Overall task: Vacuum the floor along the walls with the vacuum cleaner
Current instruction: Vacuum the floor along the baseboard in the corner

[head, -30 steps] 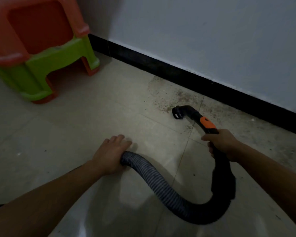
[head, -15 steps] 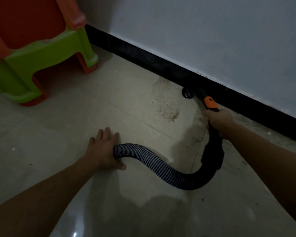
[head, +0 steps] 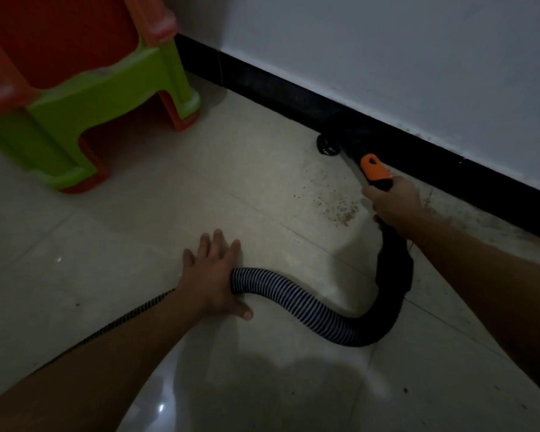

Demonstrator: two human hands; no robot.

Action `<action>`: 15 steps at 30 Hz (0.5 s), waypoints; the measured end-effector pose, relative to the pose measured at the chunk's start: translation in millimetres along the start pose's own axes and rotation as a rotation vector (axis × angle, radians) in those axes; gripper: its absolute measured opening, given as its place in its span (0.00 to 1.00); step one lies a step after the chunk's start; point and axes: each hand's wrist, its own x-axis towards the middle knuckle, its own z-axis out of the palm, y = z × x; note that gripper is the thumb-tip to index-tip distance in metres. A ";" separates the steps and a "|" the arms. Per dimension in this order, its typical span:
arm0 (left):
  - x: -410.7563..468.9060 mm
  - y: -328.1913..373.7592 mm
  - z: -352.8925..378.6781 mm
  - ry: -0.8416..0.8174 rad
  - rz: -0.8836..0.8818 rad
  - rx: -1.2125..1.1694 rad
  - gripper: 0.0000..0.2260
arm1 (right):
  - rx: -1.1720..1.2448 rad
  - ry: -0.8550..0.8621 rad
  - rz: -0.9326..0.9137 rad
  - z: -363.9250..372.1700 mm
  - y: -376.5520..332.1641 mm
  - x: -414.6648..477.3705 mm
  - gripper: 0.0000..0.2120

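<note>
Vacuum nozzle (head: 328, 145) sits on pale tile (head: 200, 198) against the black baseboard (head: 262, 85), just ahead of the right hand (head: 393, 204), which clenches the orange-topped handle (head: 374, 168). Behind that grip a ribbed hose (head: 293, 302) curves to the left hand (head: 212, 277), pressing it down with flat, spread fingers (head: 217, 242). Brown specks (head: 339, 211) lie left of the grip; stacked green and orange plastic stools (head: 106, 98) stand farther left.
</note>
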 end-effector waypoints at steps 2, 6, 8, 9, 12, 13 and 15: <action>-1.3 0.1 -0.7 0.011 0.001 -0.001 0.65 | -0.064 -0.019 -0.046 3.3 -14.0 5.5 0.14; -4.5 1.1 -3.9 0.012 -0.002 -0.006 0.64 | -0.084 -0.080 -0.020 -3.7 -33.4 7.6 0.13; -5.6 1.2 -5.1 0.010 -0.001 -0.005 0.64 | -0.025 -0.074 0.041 -16.2 -26.3 -1.6 0.12; -5.4 1.4 -5.1 0.011 -0.003 -0.004 0.64 | 0.010 -0.061 0.078 -23.9 -16.8 -8.6 0.11; -4.0 2.4 -4.9 0.011 -0.011 0.005 0.64 | 0.133 -0.008 0.181 -50.0 23.1 -35.5 0.09; -3.4 2.7 -4.8 0.011 -0.013 0.009 0.65 | 0.182 -0.004 0.222 -58.1 34.4 -44.9 0.08; -2.7 3.2 -4.6 0.010 -0.015 0.012 0.65 | 0.234 -0.025 0.287 -70.1 48.8 -62.4 0.07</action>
